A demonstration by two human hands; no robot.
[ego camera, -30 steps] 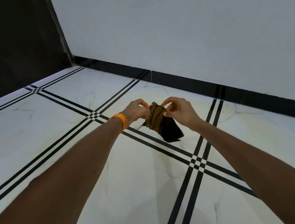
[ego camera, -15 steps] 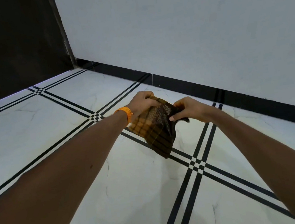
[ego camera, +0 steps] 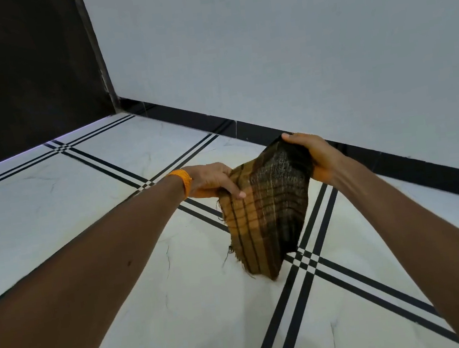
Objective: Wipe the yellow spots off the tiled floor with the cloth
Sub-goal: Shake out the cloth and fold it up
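Note:
A brown and orange checked cloth (ego camera: 268, 215) with frayed edges hangs spread out in the air above the white tiled floor (ego camera: 181, 310). My left hand (ego camera: 211, 180), with an orange band at the wrist, pinches the cloth's left top edge. My right hand (ego camera: 315, 154) grips its right top corner, a little higher and farther away. The cloth's lowest corner hangs just above a crossing of black floor lines. I see no yellow spots on the floor in this view; the cloth and my arms cover part of it.
The floor has double black stripes crossing in a grid (ego camera: 305, 262). A pale wall (ego camera: 264, 39) with a black skirting (ego camera: 394, 159) runs close behind my hands. A dark panel (ego camera: 21, 69) stands at the far left.
The cloth went from a bunched wad to an opened sheet. My hands drew apart, the right one rising toward the wall, and the cloth now hangs lower and wider.

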